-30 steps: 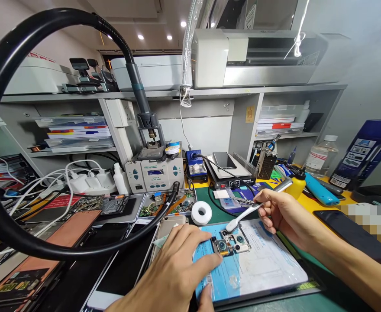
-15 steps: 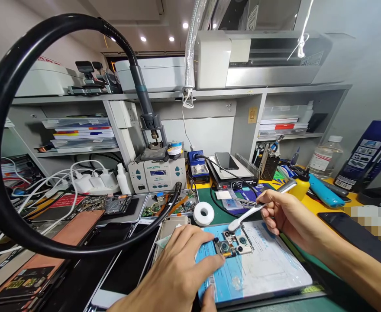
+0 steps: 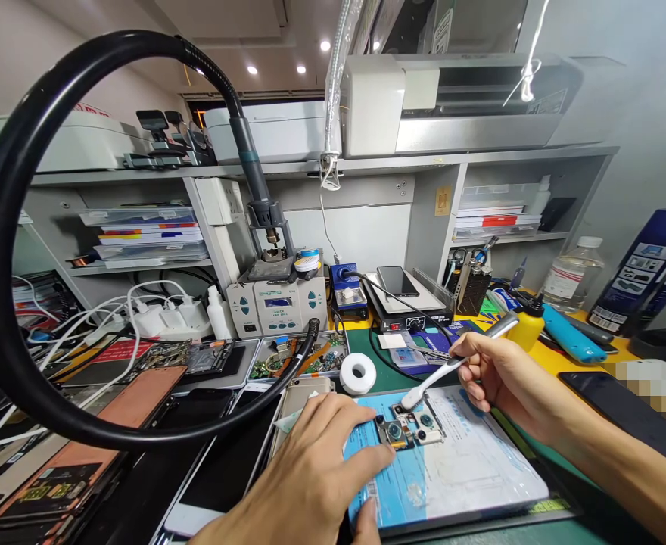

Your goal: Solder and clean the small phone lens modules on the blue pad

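My right hand (image 3: 495,371) grips a white toothbrush (image 3: 443,371) by its handle. The brush head rests at the top edge of the phone camera modules (image 3: 427,424), which are small metal-framed parts with dark round lenses. From the left, my left hand (image 3: 322,462) steadies the left module (image 3: 394,431) with index finger and thumb at its edges; its other fingers lie curved behind. Beneath the modules is a flat blue-and-white pad (image 3: 480,469) with a glossy, printed surface. The bristles face down and are mostly hidden.
A white tape roll (image 3: 358,374) stands behind the pad. A thick black hose (image 3: 140,439) loops across the left side. Phones and a copper-coloured panel (image 3: 106,412) lie left. Farther back are a hot-air station (image 3: 279,306), a parts tray (image 3: 327,356) and a yellow bottle (image 3: 529,325).
The whole view has shifted very slightly. Both hands keep their grip, and the toothbrush head stays at the modules' top edge with hardly any visible movement.
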A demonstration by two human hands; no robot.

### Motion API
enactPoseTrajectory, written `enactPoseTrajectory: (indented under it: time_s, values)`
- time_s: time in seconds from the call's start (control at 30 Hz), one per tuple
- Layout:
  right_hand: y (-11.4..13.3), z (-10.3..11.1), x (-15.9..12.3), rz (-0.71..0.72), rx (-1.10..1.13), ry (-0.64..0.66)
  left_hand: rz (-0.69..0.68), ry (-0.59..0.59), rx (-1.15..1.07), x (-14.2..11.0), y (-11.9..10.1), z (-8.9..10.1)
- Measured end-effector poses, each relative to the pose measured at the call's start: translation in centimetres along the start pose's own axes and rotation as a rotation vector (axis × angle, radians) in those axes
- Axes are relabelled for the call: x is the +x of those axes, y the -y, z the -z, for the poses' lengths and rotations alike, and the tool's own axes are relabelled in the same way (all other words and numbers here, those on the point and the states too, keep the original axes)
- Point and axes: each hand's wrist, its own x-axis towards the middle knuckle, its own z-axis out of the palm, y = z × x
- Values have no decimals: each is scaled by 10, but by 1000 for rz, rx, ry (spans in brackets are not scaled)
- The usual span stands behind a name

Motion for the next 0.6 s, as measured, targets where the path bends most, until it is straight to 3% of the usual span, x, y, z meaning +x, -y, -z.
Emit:
enactPoseTrajectory:
  time_s: [0.6]
  values:
    - [-3, 4, 2, 1, -2, 24, -20, -1, -23, -1, 2, 0]
